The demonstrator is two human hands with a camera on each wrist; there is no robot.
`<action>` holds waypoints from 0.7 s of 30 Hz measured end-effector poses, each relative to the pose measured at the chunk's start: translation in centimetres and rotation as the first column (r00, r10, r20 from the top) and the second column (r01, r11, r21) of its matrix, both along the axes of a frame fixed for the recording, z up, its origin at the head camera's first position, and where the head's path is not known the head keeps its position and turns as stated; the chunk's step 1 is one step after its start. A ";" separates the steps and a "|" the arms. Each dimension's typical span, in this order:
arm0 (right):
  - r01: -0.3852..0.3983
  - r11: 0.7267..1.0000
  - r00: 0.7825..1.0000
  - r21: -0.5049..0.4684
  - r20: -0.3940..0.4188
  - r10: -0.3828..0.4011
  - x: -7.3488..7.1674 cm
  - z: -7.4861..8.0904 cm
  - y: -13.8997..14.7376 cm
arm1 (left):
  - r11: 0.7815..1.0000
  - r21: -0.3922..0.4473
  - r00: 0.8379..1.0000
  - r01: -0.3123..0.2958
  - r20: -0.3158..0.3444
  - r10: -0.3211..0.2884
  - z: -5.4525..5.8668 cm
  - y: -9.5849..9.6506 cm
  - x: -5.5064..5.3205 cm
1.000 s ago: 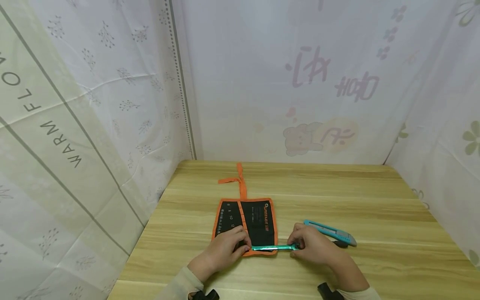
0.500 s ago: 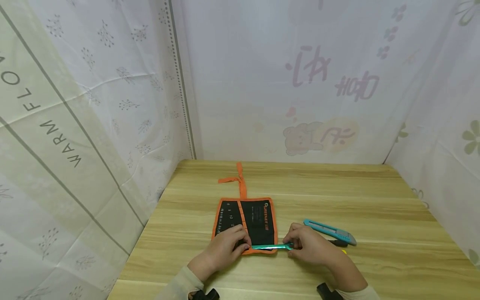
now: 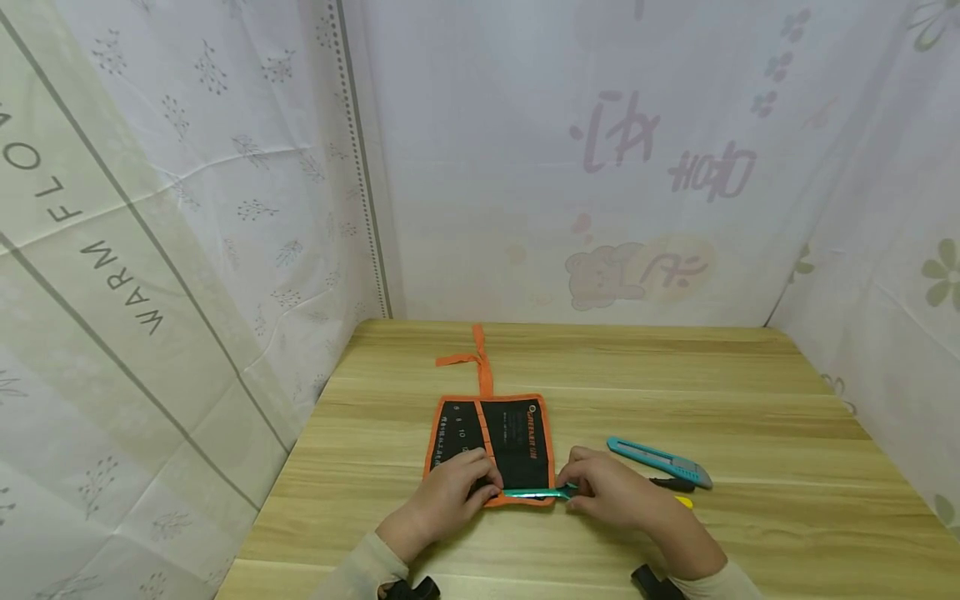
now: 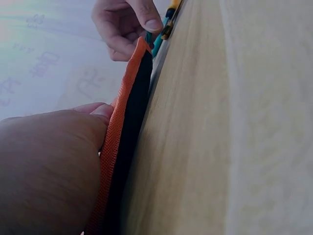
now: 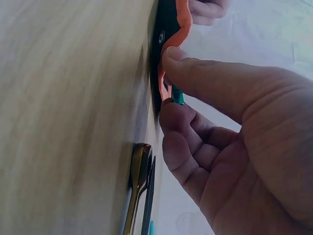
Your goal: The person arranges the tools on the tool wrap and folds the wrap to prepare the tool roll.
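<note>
A black tool pouch with orange trim (image 3: 522, 446) lies flat on the table in the head view. My left hand (image 3: 444, 503) pinches it near the orange divider at its near side. Across the pouch's near edge runs a shiny green wrench (image 3: 529, 493), its left end hidden at the left fingers, where I cannot tell how far it sits inside a pocket. My right hand (image 3: 617, 493) pinches the wrench's right end between thumb and fingers, close to the pouch's right border. In the right wrist view only a bit of green wrench (image 5: 177, 96) shows between the fingertips.
Right of the right hand lie a teal utility knife (image 3: 660, 461), a dark slim object (image 3: 675, 484) and a yellow piece (image 3: 684, 502), which the right wrist view shows as a gold wrench (image 5: 138, 183). Orange ties (image 3: 483, 367) stretch behind the pouch. Curtains surround the wooden table (image 3: 750, 400).
My right hand has moved left with the green wrench's end, so less wrench shows beyond the pouch. The yellow piece has come into sight behind it. My left hand stays put.
</note>
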State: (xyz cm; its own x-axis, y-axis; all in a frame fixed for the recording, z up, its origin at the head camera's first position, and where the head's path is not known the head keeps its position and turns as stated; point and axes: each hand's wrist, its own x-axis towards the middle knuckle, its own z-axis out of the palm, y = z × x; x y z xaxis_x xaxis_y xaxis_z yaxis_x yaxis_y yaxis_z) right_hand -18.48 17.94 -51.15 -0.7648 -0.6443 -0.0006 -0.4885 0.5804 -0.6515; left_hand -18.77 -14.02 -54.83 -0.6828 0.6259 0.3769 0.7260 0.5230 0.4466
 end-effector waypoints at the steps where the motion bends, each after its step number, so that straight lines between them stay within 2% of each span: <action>1: -0.002 1.000 1.000 0.003 0.007 0.002 0.0 0.1 -0.1 | 1.000 -0.002 1.000 -0.007 0.001 0.007 0.1 0.0 0.0; 9: -0.009 1.000 0.999 -0.010 0.044 0.009 -0.4 0.6 -0.5 | 1.000 -0.004 0.999 -0.026 -0.028 0.026 0.2 0.1 0.1; 15: -0.027 1.000 1.000 0.002 0.001 0.027 -1.0 1.0 -1.0 | 0.999 -0.006 0.999 -0.040 -0.024 0.040 0.3 0.1 0.1; 21: -0.033 0.999 0.999 0.013 -0.023 0.033 -1.2 1.1 -1.6 | 1.000 0.009 0.999 -0.027 -0.038 0.028 0.2 0.0 0.1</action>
